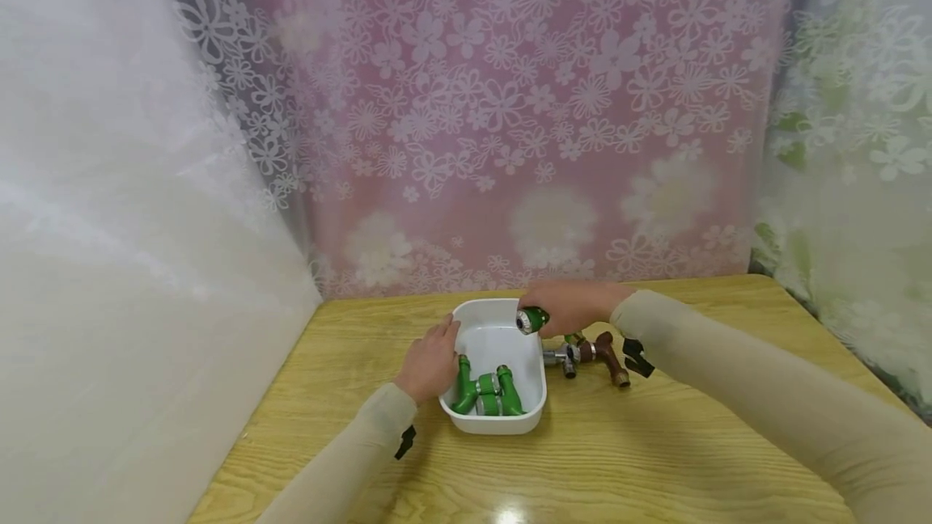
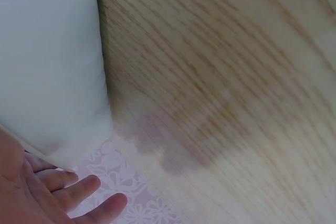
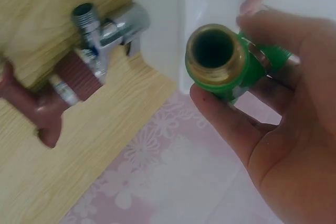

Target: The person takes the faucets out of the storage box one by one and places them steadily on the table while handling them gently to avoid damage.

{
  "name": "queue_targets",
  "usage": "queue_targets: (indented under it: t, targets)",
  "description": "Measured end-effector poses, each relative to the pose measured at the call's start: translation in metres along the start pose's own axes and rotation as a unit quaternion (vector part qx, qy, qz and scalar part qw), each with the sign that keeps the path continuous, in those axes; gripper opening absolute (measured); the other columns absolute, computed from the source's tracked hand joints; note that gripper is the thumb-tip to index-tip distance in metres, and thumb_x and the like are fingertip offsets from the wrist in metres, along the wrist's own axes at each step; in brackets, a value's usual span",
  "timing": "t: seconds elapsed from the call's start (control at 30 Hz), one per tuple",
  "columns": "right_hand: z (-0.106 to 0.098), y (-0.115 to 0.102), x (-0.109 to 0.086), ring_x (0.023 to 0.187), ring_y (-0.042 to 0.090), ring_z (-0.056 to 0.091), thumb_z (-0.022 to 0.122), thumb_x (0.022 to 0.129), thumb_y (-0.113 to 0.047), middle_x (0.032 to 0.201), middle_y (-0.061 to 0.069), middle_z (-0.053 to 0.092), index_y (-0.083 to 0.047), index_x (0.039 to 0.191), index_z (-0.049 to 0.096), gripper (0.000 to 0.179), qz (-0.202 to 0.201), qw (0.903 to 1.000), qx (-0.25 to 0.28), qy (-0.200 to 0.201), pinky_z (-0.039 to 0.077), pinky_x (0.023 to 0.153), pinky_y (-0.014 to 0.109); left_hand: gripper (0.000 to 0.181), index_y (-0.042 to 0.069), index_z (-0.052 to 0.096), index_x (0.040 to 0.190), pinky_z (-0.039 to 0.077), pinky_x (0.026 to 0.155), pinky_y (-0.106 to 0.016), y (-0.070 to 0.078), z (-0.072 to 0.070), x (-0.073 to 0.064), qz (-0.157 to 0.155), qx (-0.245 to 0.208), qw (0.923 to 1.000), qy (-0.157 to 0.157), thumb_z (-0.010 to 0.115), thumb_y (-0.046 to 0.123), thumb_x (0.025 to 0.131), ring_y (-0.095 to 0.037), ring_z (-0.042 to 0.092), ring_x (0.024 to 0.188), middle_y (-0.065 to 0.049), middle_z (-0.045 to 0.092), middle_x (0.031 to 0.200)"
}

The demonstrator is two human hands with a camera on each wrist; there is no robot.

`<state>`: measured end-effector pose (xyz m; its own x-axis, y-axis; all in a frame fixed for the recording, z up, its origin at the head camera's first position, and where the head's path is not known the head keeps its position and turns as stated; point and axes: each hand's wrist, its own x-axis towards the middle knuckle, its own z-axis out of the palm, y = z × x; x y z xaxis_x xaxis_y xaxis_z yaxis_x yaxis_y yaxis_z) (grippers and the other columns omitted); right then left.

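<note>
A white plastic tub stands on the table, with green Y-shaped pipe fittings lying in its near end. Against its left rim rests my left hand; its fingers stretch out past the rim in the left wrist view. Above the tub's far right corner, my right hand grips another green pipe fitting between thumb and fingers. That fitting's brass threaded mouth faces the right wrist camera. Just right of the tub lie a brown pipe fitting with a ribbed collar and a chrome fitting.
A small green piece shows behind the chrome and brown fittings, partly covered. The wooden table ends at a pink flowered curtain at the back. A white sheet hangs along the left side.
</note>
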<state>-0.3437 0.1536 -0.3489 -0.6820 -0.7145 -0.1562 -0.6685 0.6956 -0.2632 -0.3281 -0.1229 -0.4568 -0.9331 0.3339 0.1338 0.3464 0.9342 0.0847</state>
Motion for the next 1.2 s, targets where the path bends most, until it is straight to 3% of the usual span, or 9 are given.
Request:
queue_targets:
  t: [0.13, 0.3, 0.93, 1.2]
  targets:
    - [0.004, 0.009, -0.012, 0.093, 0.01, 0.061, 0.067, 0.092, -0.007, 0.114, -0.005, 0.067, -0.016, 0.128, 0.064, 0.037, -0.001, 0.9999, -0.003, 0.011, 0.053, 0.08, 0.034, 0.054, 0.005, 0.039, 0.153, 0.05, 0.103, -0.053, -0.001, 0.0, -0.001, 0.0, 0.002, 1.0, 0.001, 0.052, 0.02, 0.103, -0.031, 0.044, 0.142, -0.013, 0.033, 0.163]
    - [0.009, 0.023, -0.025, 0.098, 0.012, 0.061, 0.069, 0.09, 0.001, 0.111, -0.004, 0.066, -0.015, 0.123, 0.066, 0.037, 0.006, 0.9997, -0.011, 0.021, 0.054, 0.084, 0.037, 0.054, 0.005, 0.039, 0.153, 0.05, 0.104, -0.052, -0.001, 0.001, -0.002, -0.001, 0.001, 1.0, 0.002, 0.052, 0.021, 0.103, -0.031, 0.045, 0.142, -0.013, 0.033, 0.163]
    - [0.025, 0.063, -0.073, 0.105, 0.017, 0.064, 0.066, 0.093, 0.0, 0.112, -0.005, 0.067, -0.018, 0.121, 0.066, 0.033, 0.055, 0.9975, -0.032, 0.03, 0.056, 0.088, 0.042, 0.054, 0.006, 0.038, 0.153, 0.046, 0.108, -0.053, 0.002, 0.002, 0.0, -0.01, -0.007, 0.9999, -0.003, 0.05, 0.018, 0.102, -0.032, 0.042, 0.144, -0.012, 0.032, 0.164]
    - [0.039, 0.083, -0.084, 0.108, 0.024, 0.065, 0.065, 0.092, 0.004, 0.123, 0.006, 0.067, -0.011, 0.128, 0.064, 0.039, 0.085, 0.9954, -0.024, 0.038, 0.057, 0.085, 0.044, 0.055, 0.006, 0.037, 0.154, 0.046, 0.108, -0.053, 0.003, 0.0, -0.002, -0.015, -0.006, 0.9998, -0.009, 0.05, 0.021, 0.103, -0.031, 0.04, 0.145, -0.011, 0.029, 0.165]
